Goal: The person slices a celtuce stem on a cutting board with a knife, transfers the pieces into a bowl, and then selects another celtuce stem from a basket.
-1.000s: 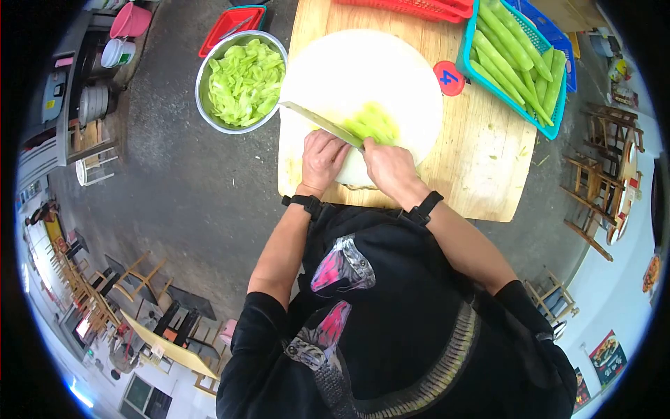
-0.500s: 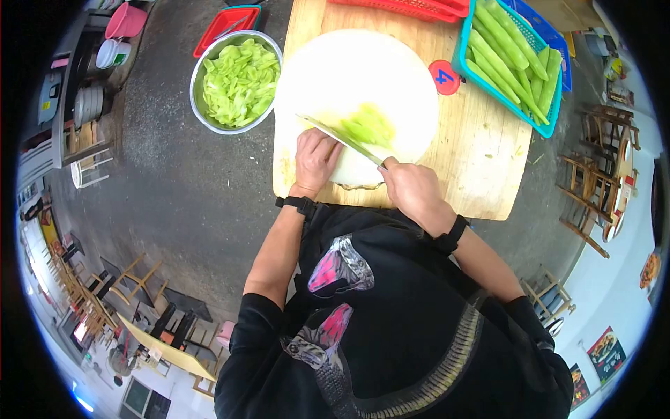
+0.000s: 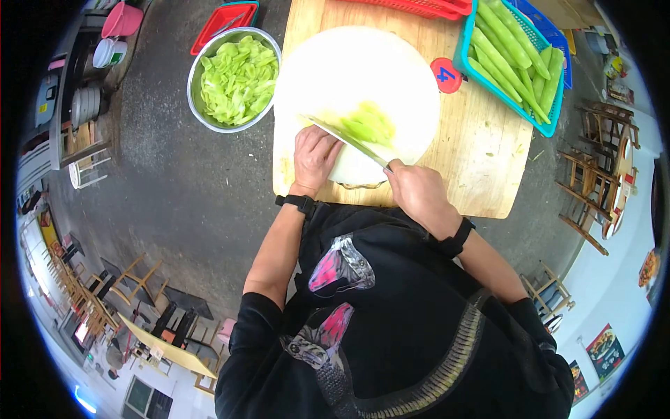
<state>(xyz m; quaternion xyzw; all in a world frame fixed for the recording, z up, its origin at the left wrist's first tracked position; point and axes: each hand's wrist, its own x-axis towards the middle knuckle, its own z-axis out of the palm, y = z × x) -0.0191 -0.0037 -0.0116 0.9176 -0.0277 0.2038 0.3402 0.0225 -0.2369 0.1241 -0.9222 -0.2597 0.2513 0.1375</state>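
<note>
My right hand [image 3: 421,191] is closed round the handle of a kitchen knife [image 3: 354,142]. Its blade slants up and left across the lower part of a round white cutting board [image 3: 356,66]. Beside the blade's left end, my left hand [image 3: 315,156] rests on the board with its fingers curled together. Whatever lies under those fingers is hidden. Just beyond the blade is a small heap of pale green slices [image 3: 370,124], washed out by glare. More slices of this vegetable [image 3: 239,80] fill a metal bowl [image 3: 190,98] left of the board.
A wooden table [image 3: 481,167] carries the cutting board. At its far right, a teal basket [image 3: 553,128] holds several long peeled green stems [image 3: 520,59]. Nearby are a red lid marked 4 [image 3: 446,75] and a red basket [image 3: 419,8]. A red tray [image 3: 222,28] lies beyond the bowl.
The right hand and knife handle have shifted slightly to the right. My left hand stays almost in place, and the slices look about the same.
</note>
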